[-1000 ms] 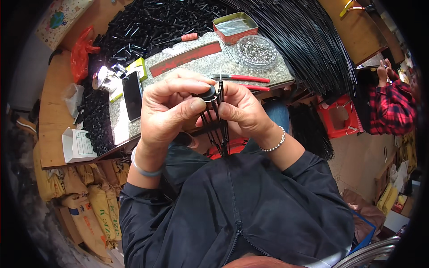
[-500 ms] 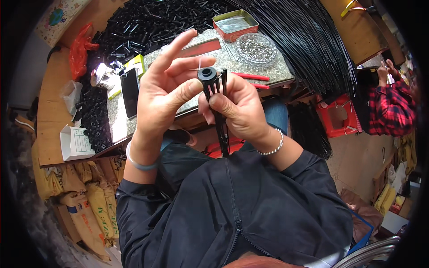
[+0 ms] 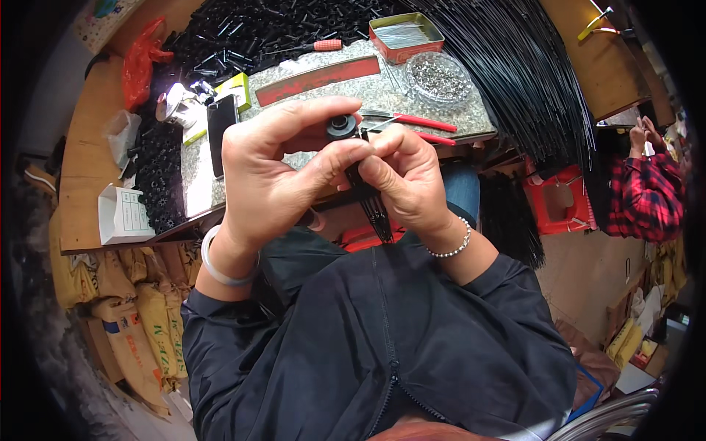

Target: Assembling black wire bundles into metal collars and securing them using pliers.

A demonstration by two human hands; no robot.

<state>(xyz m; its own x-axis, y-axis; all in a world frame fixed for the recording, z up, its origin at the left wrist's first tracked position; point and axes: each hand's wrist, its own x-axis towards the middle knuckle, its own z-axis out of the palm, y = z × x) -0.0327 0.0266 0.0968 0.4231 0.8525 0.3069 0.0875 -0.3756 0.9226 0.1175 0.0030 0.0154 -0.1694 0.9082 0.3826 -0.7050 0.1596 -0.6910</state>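
Both my hands meet over the near edge of the table. Between them is a black round hub with a raised ring on top, and thin black ribs hang from it like those of an umbrella frame. My left hand is closed at the hub, its index finger curled behind and its thumb in front. With thumb and fingers pinched, my right hand grips rib ends beside the hub. A fine wire seems to show near the fingertips, but its ends are hidden. Red-handled pliers lie just beyond my right hand.
On the stone-topped board are a red bar, a dark phone, a dish of small metal pieces and a tin of wires. Black tubes and long black rods heap behind. A co-worker in plaid sits right.
My left hand's raised fingers have curled down around the hub, and its thumb has come against my right fingertips. The view has shifted slightly, uncovering the red-handled screwdriver and the pliers' jaws.
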